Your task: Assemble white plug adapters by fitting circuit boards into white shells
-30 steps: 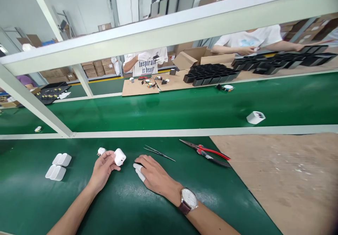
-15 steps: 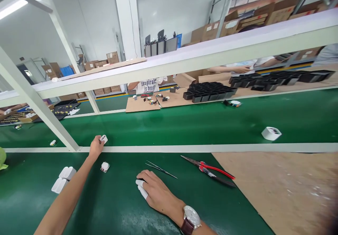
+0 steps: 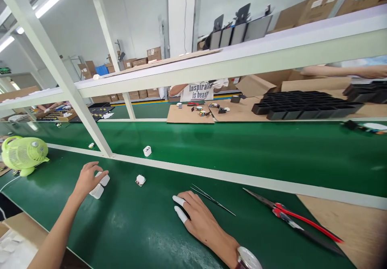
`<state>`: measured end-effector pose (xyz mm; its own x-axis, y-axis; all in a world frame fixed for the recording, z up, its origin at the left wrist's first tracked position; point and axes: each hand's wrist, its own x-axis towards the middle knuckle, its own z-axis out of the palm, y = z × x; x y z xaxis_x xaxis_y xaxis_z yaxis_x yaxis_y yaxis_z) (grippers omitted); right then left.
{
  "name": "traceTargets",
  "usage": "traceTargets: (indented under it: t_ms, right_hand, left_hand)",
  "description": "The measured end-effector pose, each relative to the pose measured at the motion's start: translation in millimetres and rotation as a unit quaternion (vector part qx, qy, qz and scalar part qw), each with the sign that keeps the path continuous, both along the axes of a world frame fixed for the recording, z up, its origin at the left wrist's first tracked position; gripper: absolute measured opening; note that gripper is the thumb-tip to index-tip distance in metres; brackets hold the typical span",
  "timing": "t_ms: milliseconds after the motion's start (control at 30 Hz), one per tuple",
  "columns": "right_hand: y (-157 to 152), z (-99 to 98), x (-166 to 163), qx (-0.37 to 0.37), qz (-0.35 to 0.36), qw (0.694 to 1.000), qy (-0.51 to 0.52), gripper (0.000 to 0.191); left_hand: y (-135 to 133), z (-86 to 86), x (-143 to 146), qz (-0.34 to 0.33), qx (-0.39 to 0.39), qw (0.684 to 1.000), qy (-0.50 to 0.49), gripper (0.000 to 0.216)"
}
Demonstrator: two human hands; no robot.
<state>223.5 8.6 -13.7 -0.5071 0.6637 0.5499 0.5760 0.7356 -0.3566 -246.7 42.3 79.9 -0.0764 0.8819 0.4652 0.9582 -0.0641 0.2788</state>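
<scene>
My left hand [image 3: 90,177] hovers over the white plastic housings [image 3: 97,191] at the left of the green bench, thumb and fingers apart. It partly covers them, and whether it touches one I cannot tell. My right hand [image 3: 198,212] lies on the bench with fingers spread, white covers on two of them and a watch [image 3: 248,257] on the wrist. Just beyond it lie steel tweezers [image 3: 213,199]. Further right are long-nose pliers [image 3: 278,209] with red and black handles. Between my hands sits a small white part with a circuit board [image 3: 140,180]. One white housing [image 3: 147,151] stands past the pale rail.
A pale rail [image 3: 193,173] divides the bench from the green belt [image 3: 229,148]. An upright post [image 3: 87,120] rises at left near a green fan [image 3: 24,154]. Cardboard [image 3: 347,224] covers the right corner. Black trays [image 3: 305,104] and a co-worker [image 3: 201,91] are across.
My left hand let go of the white housing beyond the rail and came back to the housings on the bench. The view turned left, bringing the fan in. My right hand still rests there.
</scene>
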Motion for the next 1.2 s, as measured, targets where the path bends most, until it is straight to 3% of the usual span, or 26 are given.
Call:
traceTargets:
  t_ms: [167, 267, 367, 467, 567, 733, 800, 900, 1033, 1200]
  right_hand:
    - [25.9, 15.3, -64.7, -0.045, 0.014, 0.997, -0.066, 0.034]
    - [44.2, 28.3, -112.3, -0.050, 0.025, 0.994, -0.091, 0.042]
    - [53.7, 33.5, -135.9, -0.034, 0.045, 0.993, -0.101, 0.035]
    - [49.2, 28.8, -121.5, -0.026, 0.044, 0.993, -0.106, 0.022]
    - [35.1, 19.3, -82.5, -0.036, 0.008, 0.993, -0.113, 0.009]
    - [13.6, 10.5, -28.2, -0.051, -0.062, 0.994, -0.081, 0.016]
    - [8.8, 11.6, -17.3, -0.063, -0.050, 0.995, -0.052, 0.033]
    - [4.9, 17.0, -6.3, -0.089, -0.013, 0.995, -0.032, 0.059]
    - [4.0, 22.4, 3.9, -0.102, 0.026, 0.994, -0.036, 0.041]
    - [7.5, 18.9, 4.5, -0.076, 0.033, 0.996, -0.024, 0.032]
  left_hand:
    - [-14.1, -13.0, 11.8, -0.025, -0.006, 1.000, -0.003, 0.037]
    - [-8.3, -12.8, 45.4, -0.076, 0.003, 0.997, -0.019, 0.035]
    - [-9.1, -11.6, 85.7, -0.140, -0.002, 0.989, -0.039, 0.031]
    - [-20.6, -13.0, 116.9, -0.217, -0.020, 0.974, -0.063, 0.026]
    - [-32.3, -17.1, 135.2, -0.287, -0.052, 0.952, -0.089, 0.024]
    - [-26.6, -32.7, 168.9, -0.344, -0.088, 0.932, -0.080, 0.022]
    - [-19.2, -40.2, 186.6, -0.365, -0.082, 0.924, -0.078, 0.022]
    - [-11.9, -48.1, 203.8, -0.354, -0.071, 0.928, -0.091, 0.028]
    - [-15.0, -51.7, 196.0, -0.303, -0.105, 0.936, -0.145, 0.049]
    - [-24.0, -55.3, 178.7, -0.312, -0.176, 0.919, -0.168, 0.087]
